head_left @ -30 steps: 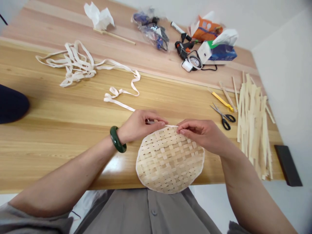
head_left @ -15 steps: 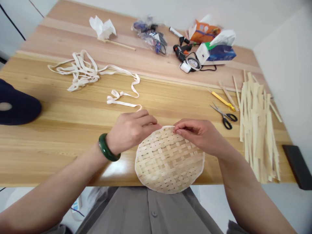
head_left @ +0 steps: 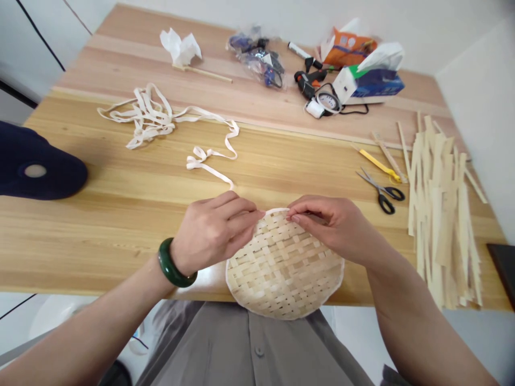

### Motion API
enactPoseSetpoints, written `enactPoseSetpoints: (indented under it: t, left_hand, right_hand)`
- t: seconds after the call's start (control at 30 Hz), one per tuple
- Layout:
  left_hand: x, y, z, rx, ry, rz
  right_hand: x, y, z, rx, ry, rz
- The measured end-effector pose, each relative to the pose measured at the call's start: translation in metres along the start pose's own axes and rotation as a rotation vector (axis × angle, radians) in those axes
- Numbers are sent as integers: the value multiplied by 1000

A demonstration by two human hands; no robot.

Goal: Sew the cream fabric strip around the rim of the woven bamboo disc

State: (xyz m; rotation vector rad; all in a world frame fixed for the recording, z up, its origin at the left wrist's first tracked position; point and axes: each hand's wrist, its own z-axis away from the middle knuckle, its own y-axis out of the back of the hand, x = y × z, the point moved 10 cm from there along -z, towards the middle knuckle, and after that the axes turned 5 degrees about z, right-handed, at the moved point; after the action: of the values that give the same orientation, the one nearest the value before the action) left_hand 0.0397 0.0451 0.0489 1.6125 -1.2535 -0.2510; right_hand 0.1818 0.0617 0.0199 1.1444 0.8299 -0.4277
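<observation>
A round woven bamboo mat (head_left: pixel 285 268) with a white fabric edging rests over the table's front edge, its near side above my lap. My left hand (head_left: pixel 221 228) pinches at the upper left of its rim; the fingertips are partly hidden. At the upper right of the rim, my right hand (head_left: pixel 330 222) grips the edge between thumb and forefinger. From behind my left hand a white fabric ribbon (head_left: pixel 215 172) runs back across the table into a loose tangle (head_left: pixel 151 118). A green bangle (head_left: pixel 173 262) circles my left wrist.
To the right lie scissors (head_left: pixel 382 193), a yellow-handled tool (head_left: pixel 380 165) and a pile of bamboo strips (head_left: pixel 440 214). Further back are a glue gun (head_left: pixel 308 83), tissue packs (head_left: pixel 372 83), a bagged bundle (head_left: pixel 257 59) and crumpled tissue (head_left: pixel 180 47). A dark blue object (head_left: pixel 44 166) stands at left.
The view has shifted, so the table things sit further right. My left hand has turned slightly and drawn back a little along the rim. My right hand keeps its pinch.
</observation>
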Motion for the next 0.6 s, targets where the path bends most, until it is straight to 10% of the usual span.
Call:
enactPoseSetpoints:
  t: [0.17, 0.33, 0.6]
  left_hand:
    - [-31, -1, -3, 148, 448, 409]
    - [-52, -42, 11, 132, 891, 843]
    - [-48, -45, 8, 165, 843, 914]
  right_hand:
    - [-11, 3, 3, 12, 29, 30]
    - [-13, 4, 3, 14, 16, 35]
    - [-9, 4, 6, 35, 9, 33]
